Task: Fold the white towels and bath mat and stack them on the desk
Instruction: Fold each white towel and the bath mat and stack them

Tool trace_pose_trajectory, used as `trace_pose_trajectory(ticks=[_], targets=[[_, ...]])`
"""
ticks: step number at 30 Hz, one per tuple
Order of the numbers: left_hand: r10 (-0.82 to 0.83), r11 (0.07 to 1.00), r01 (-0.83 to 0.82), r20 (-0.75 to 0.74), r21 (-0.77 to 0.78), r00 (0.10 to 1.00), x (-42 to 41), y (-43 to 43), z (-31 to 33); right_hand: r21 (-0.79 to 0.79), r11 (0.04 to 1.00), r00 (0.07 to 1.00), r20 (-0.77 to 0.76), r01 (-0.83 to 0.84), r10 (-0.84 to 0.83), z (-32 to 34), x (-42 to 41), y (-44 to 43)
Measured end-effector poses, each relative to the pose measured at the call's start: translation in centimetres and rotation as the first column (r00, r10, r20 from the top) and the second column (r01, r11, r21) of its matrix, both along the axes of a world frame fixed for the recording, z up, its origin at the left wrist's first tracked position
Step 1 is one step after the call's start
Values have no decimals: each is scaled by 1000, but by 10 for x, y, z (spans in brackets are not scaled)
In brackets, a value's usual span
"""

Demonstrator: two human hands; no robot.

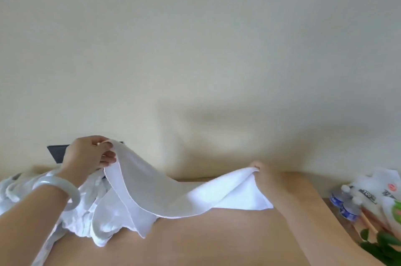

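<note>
Under the left forearm, at the far left, a crumpled pile of white towels [82, 218] lies on the wooden desk [195, 244], spilling toward its near edge. The left wrist wears a pale bangle [58, 187]. The left hand [86, 154] is raised above the pile, its fingers and thumb curled to pinch one corner of a white towel [165, 196]; a dark flat object [57, 153] leans on the wall just behind it. From that hand the towel sags down and across to the right hand [268, 175], which sits lower, near the desk's back edge, with fingers bent to pinch the opposite corner. The towel's middle drapes onto the desk between the hands, and one loose end hangs below the left hand over the pile. Right of the right hand stand two small water bottles [344, 203] with white caps and blue labels; how full they are cannot be told. Beside them lie printed packets [377, 185], contents hidden, and some green leaves [382, 244] nearer the camera.
</note>
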State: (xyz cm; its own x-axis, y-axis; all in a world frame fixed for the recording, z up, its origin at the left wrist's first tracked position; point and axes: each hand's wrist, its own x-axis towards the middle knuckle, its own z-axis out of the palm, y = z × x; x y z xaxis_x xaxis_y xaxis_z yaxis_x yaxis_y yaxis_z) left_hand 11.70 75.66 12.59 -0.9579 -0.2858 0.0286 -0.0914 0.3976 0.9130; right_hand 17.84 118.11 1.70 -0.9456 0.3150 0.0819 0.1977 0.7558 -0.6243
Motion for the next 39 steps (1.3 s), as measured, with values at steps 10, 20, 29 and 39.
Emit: trace_pose_trajectory(ticks=[10,20,29,39], targets=[[-39,988,85,-331,127,943,-38,-10,132,45,990,918,-382,133,-106,237,-42,72],[-135,990,133,-57,-38,989,-47,10,116,291,952,995,-60,95,-81,234,-59,79],[-236,790,482,-537,379,810,-31,10,143,-199,960,852,-520,-194,64,244,-16,65],[-472,862,486,118,-145,874,59,-82,-136,-437,899,948,276,-23,158,-22,106,74]])
